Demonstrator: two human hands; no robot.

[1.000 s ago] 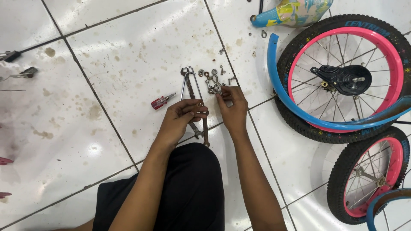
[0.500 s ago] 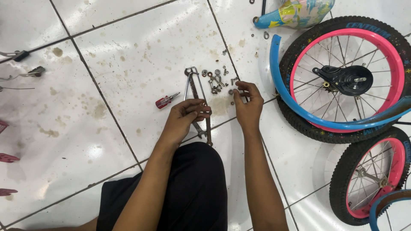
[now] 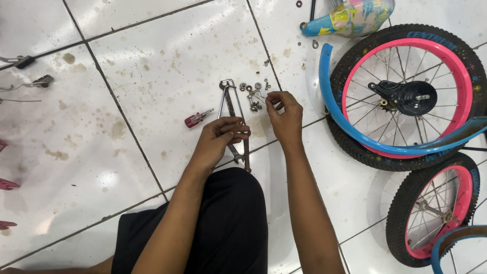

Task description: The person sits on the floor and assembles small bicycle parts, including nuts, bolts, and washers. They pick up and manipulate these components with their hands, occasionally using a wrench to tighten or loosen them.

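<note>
My left hand (image 3: 218, 139) rests on the white tiled floor with its fingers curled over the shafts of two long wrenches (image 3: 231, 104) lying side by side. My right hand (image 3: 284, 114) is just right of them, its fingertips pinched on a small metal part at the edge of a little heap of nuts and bolts (image 3: 253, 96). A small red-handled screwdriver (image 3: 198, 118) lies left of the wrenches.
A pink-rimmed bicycle wheel (image 3: 411, 96) with a blue mudguard (image 3: 350, 129) lies at the right, a smaller wheel (image 3: 436, 208) below it. A colourful bike part (image 3: 355, 15) is at the top. Brake levers (image 3: 30, 83) lie far left. My black-clad knee (image 3: 228, 223) is below.
My right hand has reached up from beside the wrenches to the heap of nuts and pinched a small part. My left hand has stayed on the wrenches.
</note>
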